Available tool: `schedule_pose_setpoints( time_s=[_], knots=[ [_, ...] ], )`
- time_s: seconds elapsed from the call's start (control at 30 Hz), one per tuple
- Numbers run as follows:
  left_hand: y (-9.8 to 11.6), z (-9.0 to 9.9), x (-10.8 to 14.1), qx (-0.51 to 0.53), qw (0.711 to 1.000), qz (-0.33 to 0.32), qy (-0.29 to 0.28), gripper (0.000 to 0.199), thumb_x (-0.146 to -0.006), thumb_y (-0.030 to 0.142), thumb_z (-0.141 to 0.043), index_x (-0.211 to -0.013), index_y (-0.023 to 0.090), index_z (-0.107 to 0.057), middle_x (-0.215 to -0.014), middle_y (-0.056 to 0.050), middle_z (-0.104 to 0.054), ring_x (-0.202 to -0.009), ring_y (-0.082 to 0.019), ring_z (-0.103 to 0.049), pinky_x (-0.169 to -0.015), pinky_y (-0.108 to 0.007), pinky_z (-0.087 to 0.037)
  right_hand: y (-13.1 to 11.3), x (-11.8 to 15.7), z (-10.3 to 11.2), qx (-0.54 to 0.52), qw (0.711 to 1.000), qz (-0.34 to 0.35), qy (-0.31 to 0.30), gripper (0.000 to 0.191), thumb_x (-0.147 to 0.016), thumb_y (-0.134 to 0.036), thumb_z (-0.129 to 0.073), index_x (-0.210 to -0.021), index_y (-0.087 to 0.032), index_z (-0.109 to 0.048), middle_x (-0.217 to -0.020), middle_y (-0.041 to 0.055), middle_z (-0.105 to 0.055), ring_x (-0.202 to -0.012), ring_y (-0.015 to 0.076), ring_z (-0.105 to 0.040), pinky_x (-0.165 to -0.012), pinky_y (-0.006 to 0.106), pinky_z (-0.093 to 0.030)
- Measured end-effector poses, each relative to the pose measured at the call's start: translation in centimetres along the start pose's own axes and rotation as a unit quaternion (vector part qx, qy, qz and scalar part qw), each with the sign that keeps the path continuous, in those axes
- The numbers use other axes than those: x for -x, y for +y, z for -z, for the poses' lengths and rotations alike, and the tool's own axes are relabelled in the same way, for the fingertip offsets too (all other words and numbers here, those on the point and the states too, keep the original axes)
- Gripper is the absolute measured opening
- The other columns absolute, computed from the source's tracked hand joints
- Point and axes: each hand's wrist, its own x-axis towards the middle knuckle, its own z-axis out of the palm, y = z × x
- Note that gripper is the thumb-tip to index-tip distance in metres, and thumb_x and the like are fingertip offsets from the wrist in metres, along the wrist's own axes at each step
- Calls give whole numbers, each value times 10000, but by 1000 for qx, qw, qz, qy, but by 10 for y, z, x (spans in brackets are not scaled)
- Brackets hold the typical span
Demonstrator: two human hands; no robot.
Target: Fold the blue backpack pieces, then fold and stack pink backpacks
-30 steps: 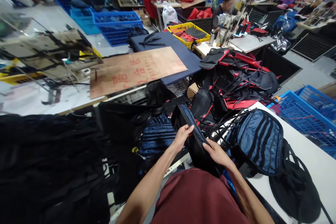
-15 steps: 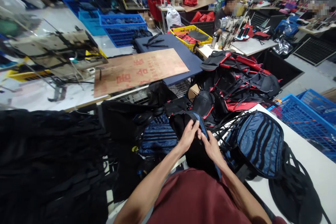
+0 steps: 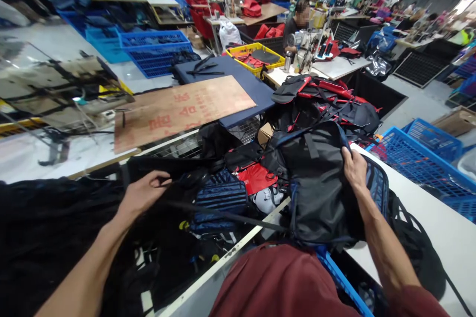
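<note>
A black backpack with blue edging [image 3: 316,183] hangs upright in front of me, and my right hand [image 3: 355,168] grips its upper right edge. Off to the left, my left hand [image 3: 147,192] has its fingers curled together over dark fabric. A black strap [image 3: 230,215] runs from near that hand to the backpack's lower left side. Whether the fingers pinch the strap's end is too dark to tell. Between the hands lies a blue striped piece [image 3: 221,200], beside a red piece [image 3: 256,177].
Black fabric [image 3: 48,242] is heaped at the left. Black and red bags [image 3: 334,101] are piled behind the backpack. A white table [image 3: 420,213] and blue crates [image 3: 427,163] stand at the right. A brown board [image 3: 186,109] lies ahead, near a sewing machine at the left.
My hands have moved far apart, the left one out to the left. The backpack now hangs opened out from my right hand, with a strap stretched leftward. The view has shifted right.
</note>
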Motion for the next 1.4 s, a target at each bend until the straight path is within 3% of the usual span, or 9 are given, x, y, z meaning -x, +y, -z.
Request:
schedule_pose_setpoints(
  time_s=[0.1, 0.23, 0.37, 0.5, 0.63, 0.77, 0.9, 1.17, 1.4],
  knots=[
    [29, -3, -14, 21, 998, -60, 8, 674, -811, 724, -711, -1262, 224, -696, -962, -38, -768, -930, -323, -737, -847, -420, -593, -31, 24, -17, -92, 995, -35, -3, 648, -993, -857, -451, -755, -255, -496, -693, -34, -472, -714, 178, -417, -677, 329, -352],
    [150, -35, 12, 192, 976, -104, 6, 725, -840, 738, -753, -1335, 209, -708, -1292, -149, -764, -1195, -375, -708, -1090, -526, -548, -78, 83, -52, -164, 985, -42, -34, 526, -1050, -740, -499, -833, -262, -537, -773, -10, -536, -759, 204, -460, -704, 331, -391],
    [270, -69, 57, 508, 843, -38, -172, 687, -894, 796, -733, -1242, 203, -740, -1154, -123, -779, -1071, -314, -741, -915, -414, -592, -104, 165, -91, -171, 973, 25, -155, 430, -1082, -662, -528, -883, -290, -611, -825, 40, -617, -787, 258, -550, -768, 374, -468],
    [322, -91, 76, 624, 754, 11, -206, 526, -797, 602, -918, -1045, 208, -673, -1008, -52, -744, -943, -233, -688, -879, -337, -544, -93, 222, -111, -143, 936, 122, -298, 436, -1119, -639, -474, -1015, -293, -719, -1020, 120, -725, -941, 308, -681, -859, 417, -528],
    [316, -103, 85, 550, 788, -7, -277, 418, -758, 447, -898, -902, 226, -573, -834, 18, -629, -773, -172, -573, -735, -286, -454, -74, 208, -92, -145, 903, 133, -382, 511, -1093, -722, -509, -1052, -301, -797, -1041, 109, -793, -978, 314, -728, -905, 438, -562],
    [307, -90, 107, 447, 792, -129, -397, 282, -845, 368, -778, -904, 240, -533, -851, 31, -561, -786, -173, -518, -714, -291, -410, -82, 146, -59, -186, 929, 154, -281, 571, -1068, -766, -535, -1354, -339, -785, -1419, 111, -748, -1342, 340, -659, -1182, 496, -486],
    [291, -53, 122, 292, 823, -270, -405, 151, -976, 364, -700, -1043, 259, -614, -997, 2, -654, -905, -211, -591, -823, -325, -473, -95, 95, -36, -152, 857, 288, -400, 558, -972, -779, -709, -1296, -336, -807, -1400, 89, -749, -1381, 337, -626, -1306, 512, -343],
    [212, -12, 75, 63, 923, -377, -47, 139, -1083, 207, -473, -1050, 250, -600, -962, -46, -670, -881, -244, -641, -808, -355, -536, -81, 121, -19, -180, 797, 188, -545, 448, -998, -683, -722, -994, -236, -715, -958, 5, -700, -839, 187, -618, -767, 282, -490],
    [183, -33, 47, -120, 892, -424, 102, 273, -1049, 71, -420, -1069, 228, -642, -775, -36, -596, -670, -209, -621, -589, -310, -447, -88, 113, -42, -73, 892, 276, -349, 221, -1111, -431, -599, -1039, -254, -709, -970, 44, -704, -838, 207, -619, -766, 302, -459]
  ],
)
